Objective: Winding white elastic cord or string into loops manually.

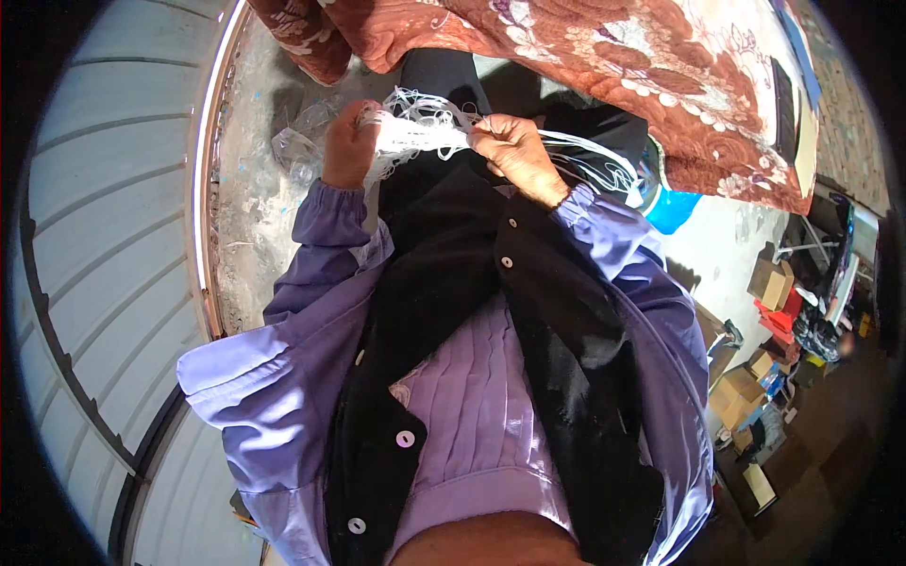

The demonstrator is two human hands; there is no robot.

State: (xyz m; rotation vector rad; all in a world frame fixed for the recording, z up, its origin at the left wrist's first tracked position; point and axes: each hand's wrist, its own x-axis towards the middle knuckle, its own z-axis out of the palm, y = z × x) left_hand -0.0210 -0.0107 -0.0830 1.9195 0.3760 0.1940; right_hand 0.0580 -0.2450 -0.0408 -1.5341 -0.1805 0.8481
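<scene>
We hold a tangle of thin white string (420,132) at twelve o'clock, stretched between both hands so its loops can be picked apart. Our left hand (349,143) has its grip closed in a fist around one bunched end; our right hand (514,151) pinches strands between thumb and fingers. The string looks fine, limp and glossy. A rust-red flowered blanket (604,57) hangs above at one o'clock, soft and heavy. Crumpled clear plastic (297,146) lies on the dusty floor (250,217) at ten o'clock.
</scene>
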